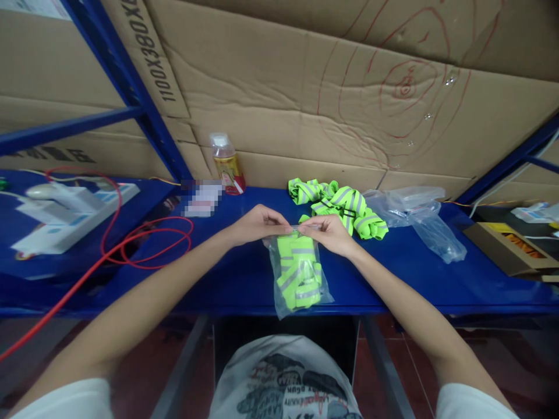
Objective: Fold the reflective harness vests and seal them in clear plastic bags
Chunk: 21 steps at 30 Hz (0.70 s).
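Observation:
A clear plastic bag (301,273) hangs over the front edge of the blue table, with folded neon-green reflective straps inside it. At its top left edge, my left hand (262,224) is closed, thumb and fingers pinching the plastic. My right hand (329,231) pinches the same top edge a little to the right, so the two hands nearly meet. Just beyond them lies a loose heap of green reflective straps (345,203) with silver bands.
Behind the table (209,285) stands a cardboard wall (262,87). A bottle (227,166) is at the back left, near a power strip (74,221) and red cable (109,250). Crumpled clear plastic bags (410,212) and an open cardboard box (510,247) lie to the right.

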Available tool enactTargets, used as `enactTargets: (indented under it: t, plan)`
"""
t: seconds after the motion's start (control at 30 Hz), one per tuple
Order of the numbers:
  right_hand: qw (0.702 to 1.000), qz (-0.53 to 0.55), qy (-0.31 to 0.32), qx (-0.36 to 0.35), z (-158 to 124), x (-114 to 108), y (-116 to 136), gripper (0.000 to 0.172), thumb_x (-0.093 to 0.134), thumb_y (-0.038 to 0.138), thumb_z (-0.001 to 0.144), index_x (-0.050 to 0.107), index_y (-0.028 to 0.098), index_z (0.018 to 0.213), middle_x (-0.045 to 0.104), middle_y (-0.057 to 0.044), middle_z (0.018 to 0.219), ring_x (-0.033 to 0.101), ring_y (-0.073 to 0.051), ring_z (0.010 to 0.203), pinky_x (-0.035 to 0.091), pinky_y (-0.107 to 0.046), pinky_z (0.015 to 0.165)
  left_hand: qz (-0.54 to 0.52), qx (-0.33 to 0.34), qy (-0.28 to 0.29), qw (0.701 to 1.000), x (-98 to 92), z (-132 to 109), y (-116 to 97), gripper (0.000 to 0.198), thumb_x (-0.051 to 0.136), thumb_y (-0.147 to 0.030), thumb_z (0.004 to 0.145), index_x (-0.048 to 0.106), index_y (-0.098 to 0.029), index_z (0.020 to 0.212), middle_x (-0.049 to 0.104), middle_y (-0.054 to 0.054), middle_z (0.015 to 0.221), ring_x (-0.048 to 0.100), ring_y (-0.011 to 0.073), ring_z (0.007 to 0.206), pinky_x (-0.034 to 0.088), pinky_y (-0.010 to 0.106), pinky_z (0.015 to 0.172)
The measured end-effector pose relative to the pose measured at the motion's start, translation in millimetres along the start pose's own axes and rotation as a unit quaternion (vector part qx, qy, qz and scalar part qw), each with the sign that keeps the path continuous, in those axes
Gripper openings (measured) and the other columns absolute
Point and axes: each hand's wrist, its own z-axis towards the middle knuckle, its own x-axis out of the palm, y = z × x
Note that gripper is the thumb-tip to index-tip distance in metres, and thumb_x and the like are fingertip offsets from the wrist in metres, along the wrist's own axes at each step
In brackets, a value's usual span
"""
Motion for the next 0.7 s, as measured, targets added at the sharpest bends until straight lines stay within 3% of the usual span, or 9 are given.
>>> enactTargets:
  t: [0.27,0.4,0.7]
  plan:
    - [0.992,0.07,-0.018,0.1,1.4,-1.1,-5.3,0.045,0.106,0.046,0.059,0.087,0.016,0.087,0.082,-0.006,0.077,0.07,-0.015,0.059,0.058,-0.024,0.049,-0.015,-0.037,0.04,0.998,-2.2,-3.4,-5.6,0.043,0.097,-0.051,0.077,0.087,-0.012,0.092,0.064,0.001,0.058,0.051,0.0081,0.044,0.046,0.019,0.041]
    - [0.996,0.053,-0.011,0.077,1.2,-1.9,-9.3,0.045,0.104,0.05,0.062,0.087,0.017,0.087,0.082,-0.006,0.078,0.072,-0.017,0.063,0.06,-0.026,0.053,0.031,-0.024,0.063,0.997,-3.0,-3.3,-2.2,0.043,0.092,-0.053,0.082,0.087,-0.012,0.093,0.064,0.001,0.058,0.052,0.008,0.043,0.044,0.018,0.042]
    - [0.999,0.01,-0.002,0.031,3.0,-2.6,-9.9,0.045,0.1,0.054,0.068,0.085,0.015,0.085,0.082,-0.006,0.081,0.071,-0.017,0.07,0.057,-0.027,0.064,0.09,0.063,0.012,0.994,5.1,-5.0,-4.3,0.039,0.09,-0.048,0.083,0.082,-0.009,0.086,0.073,0.006,0.067,0.06,0.0106,0.054,0.048,0.019,0.05]
